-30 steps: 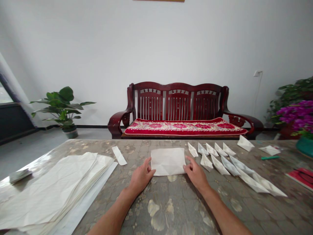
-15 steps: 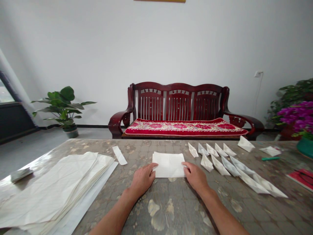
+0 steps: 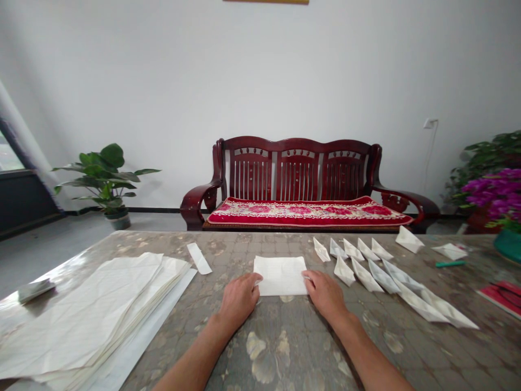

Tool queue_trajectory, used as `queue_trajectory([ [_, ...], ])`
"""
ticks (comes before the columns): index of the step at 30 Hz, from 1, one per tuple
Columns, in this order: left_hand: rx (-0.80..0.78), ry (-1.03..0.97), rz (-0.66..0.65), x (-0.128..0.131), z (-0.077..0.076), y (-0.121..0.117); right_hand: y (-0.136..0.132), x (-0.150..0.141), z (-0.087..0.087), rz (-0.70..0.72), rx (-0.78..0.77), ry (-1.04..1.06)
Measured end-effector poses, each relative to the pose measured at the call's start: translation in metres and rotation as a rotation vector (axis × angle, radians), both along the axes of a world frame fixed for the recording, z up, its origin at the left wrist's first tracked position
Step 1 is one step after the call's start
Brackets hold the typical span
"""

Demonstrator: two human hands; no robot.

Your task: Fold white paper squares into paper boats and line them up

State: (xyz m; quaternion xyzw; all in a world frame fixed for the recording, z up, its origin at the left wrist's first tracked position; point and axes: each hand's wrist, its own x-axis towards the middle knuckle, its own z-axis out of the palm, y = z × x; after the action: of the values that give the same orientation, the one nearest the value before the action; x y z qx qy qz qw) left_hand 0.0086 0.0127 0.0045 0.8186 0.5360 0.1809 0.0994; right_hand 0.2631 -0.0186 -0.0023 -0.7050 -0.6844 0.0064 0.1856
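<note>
A folded sheet of white paper lies on the patterned tabletop in front of me. Its left edge is pinched by my left hand, thumb and fingers closed on it. On the opposite edge my right hand grips the paper the same way. To the right of that hand stand several folded paper boats in two slanting rows, the nearest a short gap from my fingers. A loose paper strip rests beyond my left hand.
A big stack of paper sheets covers the table's left side, with a small folded bundle beside it. At right are a green pen, a red book with glasses, and a teal flowerpot. A wooden bench stands beyond the table.
The paper's far edge sits slightly nearer to me and lies straighter. Both hands keep hold of its sides, with only slight finger movement.
</note>
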Motion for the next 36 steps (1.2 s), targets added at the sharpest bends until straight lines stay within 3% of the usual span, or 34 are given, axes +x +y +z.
queue_trajectory([
  [4, 0.127, 0.069, -0.028, 0.002, 0.000, -0.001, -0.001, -0.002, 0.001, -0.004, -0.002, -0.036],
  [9, 0.253, 0.042, -0.220, 0.006, -0.007, 0.000, -0.002, -0.003, 0.001, 0.002, 0.019, -0.075],
  [16, 0.099, 0.070, -0.458, 0.007, -0.010, -0.004, -0.002, -0.005, 0.003, -0.010, 0.002, -0.120],
  [20, 0.156, 0.126, -0.475, 0.008, -0.014, -0.006, -0.005, -0.007, 0.006, -0.009, 0.076, -0.166],
  [29, 0.173, 0.195, -0.452, 0.011, -0.021, -0.004, -0.014, -0.023, 0.009, 0.245, 0.309, -0.073],
  [31, 0.165, 0.214, -0.445, 0.011, -0.020, -0.005, -0.014, -0.027, 0.006, 0.312, 0.276, -0.065],
  [36, 0.181, 0.227, -0.444, 0.011, -0.021, -0.006, -0.016, -0.032, -0.009, 0.431, 0.019, -0.045],
])
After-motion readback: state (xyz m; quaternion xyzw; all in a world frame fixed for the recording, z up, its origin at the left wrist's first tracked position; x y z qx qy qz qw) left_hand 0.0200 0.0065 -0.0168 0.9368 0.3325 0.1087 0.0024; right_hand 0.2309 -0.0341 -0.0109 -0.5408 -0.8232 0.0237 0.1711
